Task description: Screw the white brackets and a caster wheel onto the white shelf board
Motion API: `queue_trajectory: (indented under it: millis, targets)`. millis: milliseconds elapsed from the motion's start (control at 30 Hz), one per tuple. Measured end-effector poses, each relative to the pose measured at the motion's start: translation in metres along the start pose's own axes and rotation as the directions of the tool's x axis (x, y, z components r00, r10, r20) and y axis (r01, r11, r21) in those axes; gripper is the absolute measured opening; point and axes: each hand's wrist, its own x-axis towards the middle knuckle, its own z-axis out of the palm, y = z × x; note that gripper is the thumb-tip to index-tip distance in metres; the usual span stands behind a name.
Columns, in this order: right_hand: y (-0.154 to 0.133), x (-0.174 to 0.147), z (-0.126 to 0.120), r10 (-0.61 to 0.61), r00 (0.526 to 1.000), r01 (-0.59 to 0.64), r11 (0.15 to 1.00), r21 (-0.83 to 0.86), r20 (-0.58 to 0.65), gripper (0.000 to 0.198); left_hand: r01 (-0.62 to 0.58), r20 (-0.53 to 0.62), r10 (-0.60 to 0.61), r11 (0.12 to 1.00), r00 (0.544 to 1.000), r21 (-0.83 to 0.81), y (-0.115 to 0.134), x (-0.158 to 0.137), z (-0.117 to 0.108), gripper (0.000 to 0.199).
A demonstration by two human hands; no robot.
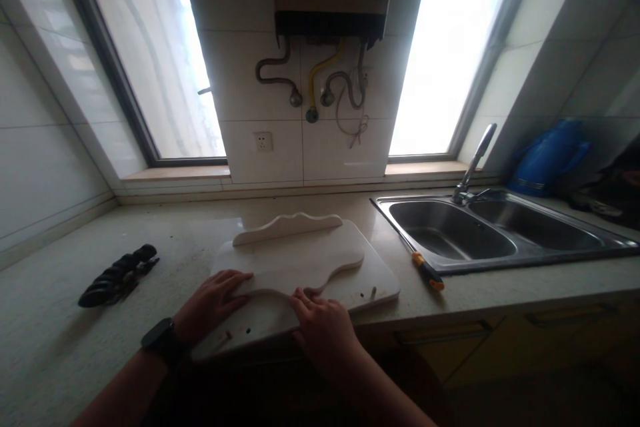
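A white panel with a wavy front edge (300,273) lies over a larger white board (375,273) at the counter's front edge. My left hand (215,300), with a black watch on the wrist, grips the panel's left end, fingers on top and thumb by the front edge. Near the middle of that wavy edge, my right hand (323,327) has its fingers closed on the panel. Behind it, a white scalloped strip (290,228) stands along the board's far side. Small pegs and dark holes show near the board's front corners.
A screwdriver with a black and orange handle (427,271) lies right of the board, by the steel double sink (450,230) with its faucet (475,163). Black rounded items in a row (117,277) lie left. A blue jug (547,157) stands at the back right.
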Motion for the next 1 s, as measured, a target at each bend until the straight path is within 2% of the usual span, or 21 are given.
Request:
queue_trajectory:
  millis: [167, 267, 400, 467, 567, 700, 833, 900, 1000]
  targets:
    - [0.006, -0.007, -0.009, -0.017, 0.997, 0.025, 0.995, 0.101, -0.081, 0.053, -0.068, 0.018, 0.067, 0.996, 0.998, 0.062, -0.003, -0.002, -0.001, 0.049]
    - [0.020, -0.010, -0.015, 0.001, 0.984, 0.018, 0.994, 0.109, -0.176, 0.044, -0.078, 0.032, 0.077, 0.996, 0.997, 0.037, -0.001, -0.002, -0.005, 0.049]
    - [0.062, -0.010, -0.023, 0.062, 0.925, -0.044, 0.997, 0.056, -0.374, 0.043, -0.061, 0.012, 0.063, 0.993, 0.998, -0.103, 0.005, 0.000, -0.012, 0.045]
    - [0.090, -0.008, -0.025, 0.096, 0.907, -0.100, 0.995, 0.012, -0.410, 0.047, -0.054, -0.010, 0.053, 0.984, 0.999, -0.171, 0.008, 0.001, -0.015, 0.043]
    - [0.131, -0.004, -0.025, 0.136, 0.898, -0.153, 0.988, -0.007, -0.418, 0.047, -0.023, -0.027, 0.017, 0.972, 0.999, -0.233, 0.011, 0.000, -0.017, 0.042]
    - [0.169, 0.001, -0.023, 0.160, 0.921, -0.151, 0.987, 0.052, -0.354, 0.048, 0.068, -0.037, -0.085, 0.941, 0.996, -0.332, 0.012, -0.001, -0.018, 0.044]
    - [0.185, 0.007, -0.023, 0.088, 0.954, -0.040, 0.984, 0.172, -0.287, 0.048, 0.125, 0.018, -0.128, 0.911, 0.992, -0.394, 0.015, -0.001, -0.020, 0.046]
    - [0.188, 0.010, -0.022, 0.062, 0.953, 0.003, 0.977, 0.213, -0.298, 0.042, 0.142, 0.041, -0.137, 0.903, 0.990, -0.405, 0.016, -0.001, -0.019, 0.047]
    - [0.191, 0.013, -0.018, 0.089, 0.942, -0.007, 0.969, 0.247, -0.324, 0.034, 0.167, 0.058, -0.157, 0.886, 0.986, -0.432, 0.013, -0.002, -0.017, 0.048]
